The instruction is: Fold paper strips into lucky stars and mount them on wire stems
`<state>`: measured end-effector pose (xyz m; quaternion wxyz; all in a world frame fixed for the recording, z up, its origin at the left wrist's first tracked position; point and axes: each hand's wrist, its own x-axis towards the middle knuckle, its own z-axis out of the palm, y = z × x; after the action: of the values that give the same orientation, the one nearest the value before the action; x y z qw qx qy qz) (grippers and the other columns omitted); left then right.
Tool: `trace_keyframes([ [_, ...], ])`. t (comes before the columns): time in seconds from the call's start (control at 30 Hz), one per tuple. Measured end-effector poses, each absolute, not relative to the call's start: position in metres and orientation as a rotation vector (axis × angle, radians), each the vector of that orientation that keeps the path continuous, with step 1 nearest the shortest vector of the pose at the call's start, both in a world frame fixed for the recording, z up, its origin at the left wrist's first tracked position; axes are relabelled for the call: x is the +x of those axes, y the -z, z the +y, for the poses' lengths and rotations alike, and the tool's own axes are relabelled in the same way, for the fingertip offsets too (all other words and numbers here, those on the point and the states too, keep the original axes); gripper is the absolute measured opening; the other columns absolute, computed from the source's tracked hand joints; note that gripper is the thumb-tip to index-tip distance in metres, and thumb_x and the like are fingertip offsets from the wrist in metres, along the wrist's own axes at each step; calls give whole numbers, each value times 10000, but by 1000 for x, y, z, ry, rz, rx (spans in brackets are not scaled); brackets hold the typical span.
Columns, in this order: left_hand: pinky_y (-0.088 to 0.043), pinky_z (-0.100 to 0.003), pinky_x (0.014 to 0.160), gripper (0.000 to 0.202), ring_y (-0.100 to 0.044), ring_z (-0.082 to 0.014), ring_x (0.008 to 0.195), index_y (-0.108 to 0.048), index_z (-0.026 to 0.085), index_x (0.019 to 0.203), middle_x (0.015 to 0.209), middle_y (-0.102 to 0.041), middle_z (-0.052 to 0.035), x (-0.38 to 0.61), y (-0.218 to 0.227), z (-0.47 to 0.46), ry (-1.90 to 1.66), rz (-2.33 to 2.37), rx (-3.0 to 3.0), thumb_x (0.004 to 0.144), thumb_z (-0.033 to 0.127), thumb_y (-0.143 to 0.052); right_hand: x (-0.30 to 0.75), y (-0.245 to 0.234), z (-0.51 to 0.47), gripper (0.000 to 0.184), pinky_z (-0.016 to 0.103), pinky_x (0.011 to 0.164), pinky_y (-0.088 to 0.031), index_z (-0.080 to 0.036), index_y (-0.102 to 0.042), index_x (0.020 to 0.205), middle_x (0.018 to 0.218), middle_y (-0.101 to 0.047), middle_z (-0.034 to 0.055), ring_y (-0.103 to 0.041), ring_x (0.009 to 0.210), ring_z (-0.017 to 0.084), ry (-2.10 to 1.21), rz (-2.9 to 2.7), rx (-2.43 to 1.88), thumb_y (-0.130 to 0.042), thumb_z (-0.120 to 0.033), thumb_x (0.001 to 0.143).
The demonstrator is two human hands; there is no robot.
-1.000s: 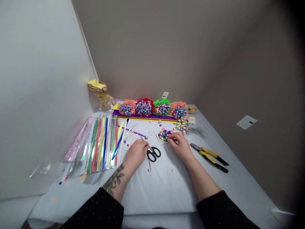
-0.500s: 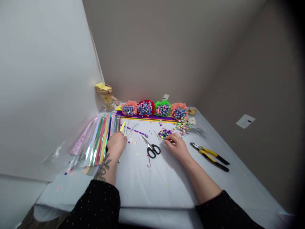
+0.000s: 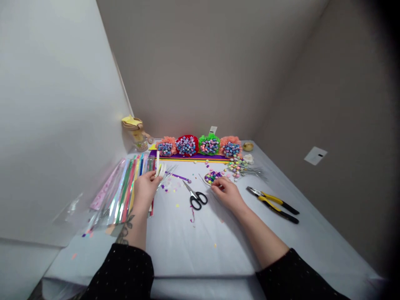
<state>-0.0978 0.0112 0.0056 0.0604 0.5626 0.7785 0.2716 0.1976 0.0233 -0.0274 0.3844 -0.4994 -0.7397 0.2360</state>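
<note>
My left hand [image 3: 146,191] is shut around a white paper strip [image 3: 158,161], which stands up from my fingers and curls near them. It is in front of a fan of shiny coloured strips [image 3: 131,185]. My right hand [image 3: 226,193] rests by a small round dish [image 3: 213,178] heaped with tiny paper stars, with its fingertips at the dish's near edge. I cannot see anything held in those fingers. Black-handled scissors [image 3: 196,196] lie on the table between my hands, touching neither.
Yellow-handled pliers [image 3: 271,207] lie on the right. A row of several tissue pom-poms [image 3: 198,146] with paper stars stands on purple card at the back. A jar [image 3: 140,142] stands in the back left corner. Loose stars and paper scraps dot the white table cover [image 3: 200,250].
My left hand has moved from beside the scissors up and left to the strips, and now grips a white strip. My right hand has stayed by the dish.
</note>
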Motion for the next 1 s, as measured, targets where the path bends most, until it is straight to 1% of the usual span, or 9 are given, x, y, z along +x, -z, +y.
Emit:
trace_keyframes([
  [0.1,-485,-311,767,361,-656,-244,899,-691,159,998,941,-725,-96,-97,-9,10,-839,2392,1749,865,359,-421,197,29,23,89,279,660,-438,-184,-608,739,783,-576,33,-544,728,165,-602,-1915,-1264,-534,-221,773],
  [0.2,-455,-312,848,337,-617,-238,993,-698,170,962,1036,-698,-93,-97,-12,10,-852,2404,1827,870,296,-400,196,30,24,90,279,661,-431,-184,-611,750,782,-571,29,-543,725,164,-599,-1936,-1263,-535,-224,778],
  [0.4,-471,-333,752,330,-636,-259,874,-700,157,897,940,-706,-111,-91,-13,8,-770,2376,1959,881,298,-402,194,29,20,90,305,690,-451,-190,-614,762,800,-576,41,-555,758,182,-571,-1947,-1263,-534,-221,788],
  [0.47,-464,-310,789,300,-627,-234,915,-696,179,927,982,-704,-85,-80,-13,6,-747,2279,2076,891,292,-420,191,26,16,115,353,794,-450,-189,-627,859,903,-587,75,-555,882,213,-500,-1933,-1244,-535,-219,799],
  [0.6,-444,-291,825,185,-614,-210,920,-707,238,896,927,-713,-34,-46,-10,-4,-636,1988,2351,860,269,-527,182,21,8,354,471,974,-349,-232,-569,1168,1171,-542,116,-447,1132,274,-157,-1952,-1136,-555,-213,814],
  [0.7,-447,-311,786,191,-608,-219,877,-698,237,924,891,-707,-48,-29,-7,-10,-560,1845,2530,875,264,-515,177,18,8,404,496,992,-315,-266,-566,1203,1272,-521,100,-366,1229,297,-44,-2066,-1135,-590,-198,806],
  [0.8,-449,-326,775,218,-606,-223,846,-686,215,946,884,-701,-64,-28,-5,-12,-527,1818,2648,896,265,-479,176,17,13,229,442,893,-380,-256,-674,1016,1092,-650,85,-494,1075,277,-99,-2194,-1177,-572,-176,827],
  [0.87,-450,-336,785,227,-607,-229,852,-686,204,936,880,-701,-69,-30,-5,-12,-528,1844,2656,900,269,-471,177,18,16,198,387,811,-406,-237,-699,924,929,-697,77,-553,915,245,-157,-2239,-1194,-537,-155,847],
  [1.0,-453,-343,820,236,-614,-228,892,-664,197,1029,950,-709,-71,-26,-2,-13,-613,1835,2637,895,264,-481,175,22,16,244,340,759,-401,-214,-681,965,807,-684,84,-559,809,221,-141,-2194,-1282,-480,-125,859],
])
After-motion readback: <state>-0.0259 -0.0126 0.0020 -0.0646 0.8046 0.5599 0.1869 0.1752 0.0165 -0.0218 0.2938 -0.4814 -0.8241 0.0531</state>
